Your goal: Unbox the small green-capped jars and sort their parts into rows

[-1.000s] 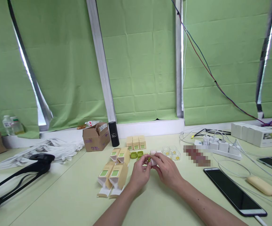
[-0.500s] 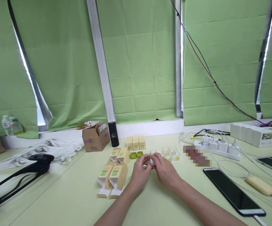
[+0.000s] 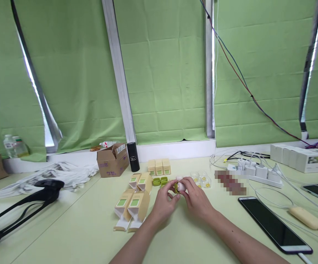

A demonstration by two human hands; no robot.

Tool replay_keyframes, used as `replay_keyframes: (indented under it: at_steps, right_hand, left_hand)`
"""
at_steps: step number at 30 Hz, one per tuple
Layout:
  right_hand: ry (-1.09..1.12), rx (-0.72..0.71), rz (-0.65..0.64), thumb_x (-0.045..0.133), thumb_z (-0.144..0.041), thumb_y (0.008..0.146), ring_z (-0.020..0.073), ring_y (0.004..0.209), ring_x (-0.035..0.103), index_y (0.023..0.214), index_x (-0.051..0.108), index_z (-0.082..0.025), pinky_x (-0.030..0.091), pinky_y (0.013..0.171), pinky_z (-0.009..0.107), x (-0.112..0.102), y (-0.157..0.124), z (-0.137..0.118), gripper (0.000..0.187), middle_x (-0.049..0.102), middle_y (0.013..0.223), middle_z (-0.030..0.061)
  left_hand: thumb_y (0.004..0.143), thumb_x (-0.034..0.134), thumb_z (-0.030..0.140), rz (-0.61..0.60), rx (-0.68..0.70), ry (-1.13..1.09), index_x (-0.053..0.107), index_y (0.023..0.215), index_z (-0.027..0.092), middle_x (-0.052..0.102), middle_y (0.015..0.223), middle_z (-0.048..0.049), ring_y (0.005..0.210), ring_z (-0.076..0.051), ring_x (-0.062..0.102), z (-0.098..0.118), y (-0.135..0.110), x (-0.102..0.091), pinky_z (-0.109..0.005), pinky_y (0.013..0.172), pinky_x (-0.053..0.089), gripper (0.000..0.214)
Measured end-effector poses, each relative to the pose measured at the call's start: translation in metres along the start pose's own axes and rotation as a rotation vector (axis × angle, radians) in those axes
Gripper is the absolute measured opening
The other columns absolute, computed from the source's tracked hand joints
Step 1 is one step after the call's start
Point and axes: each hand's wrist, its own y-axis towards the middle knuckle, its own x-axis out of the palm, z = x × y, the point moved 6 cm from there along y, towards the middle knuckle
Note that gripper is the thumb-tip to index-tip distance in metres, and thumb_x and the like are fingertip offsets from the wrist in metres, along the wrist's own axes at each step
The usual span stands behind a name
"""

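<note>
Both hands meet over the table's middle around one small object. My left hand [image 3: 163, 202] is closed on its side with a small olive-green piece [image 3: 176, 188]. From the other side, my right hand [image 3: 199, 200] grips a small white rounded piece [image 3: 181, 186] that sits against the green one. Fingers hide where the two pieces join. Just beyond are small green square containers [image 3: 156, 182] and another small white item [image 3: 179, 178], partly covered by the hands. Clear plastic cups with yellow centres [image 3: 203, 179] stand behind my right hand.
Small tan cartons with green labels [image 3: 135, 202] stand left of my hands, the front ones with flaps open. More cartons [image 3: 159, 167] are behind. A cardboard box [image 3: 112, 161] and black cylinder [image 3: 132, 157] stand back left; a phone [image 3: 274, 223] and power strip [image 3: 260, 176] lie right.
My hands have turned the small object, so more of its green and white parts shows between them. The fingers of my left hand have shifted slightly apart.
</note>
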Motion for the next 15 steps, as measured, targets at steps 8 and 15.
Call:
replay_keyframes:
  at_steps: [8,15]
  right_hand:
    - [0.268,0.101,0.068,0.047,-0.026,0.1,0.0246,0.102,0.063,0.117,0.057,-0.023,0.056,0.087,0.04,0.0,0.002,0.006,0.019,0.064,0.112,0.0104]
    - [0.379,0.196,0.096,0.047,-0.034,0.101,0.0233,0.097,0.064,0.114,0.06,-0.023,0.056,0.085,0.038,0.008,-0.001,0.014,0.022,0.067,0.109,0.0087]
  left_hand:
    - [0.083,0.072,0.038,0.059,-0.01,0.073,0.072,0.118,0.021,0.068,0.096,-0.0059,0.089,-0.022,0.059,-0.007,0.005,-0.001,-0.036,0.084,0.048,0.039]
    - [0.082,0.071,0.038,0.089,-0.018,0.054,0.073,0.118,0.02,0.073,0.098,-0.0075,0.085,-0.022,0.06,-0.003,0.005,-0.001,-0.036,0.082,0.049,0.04]
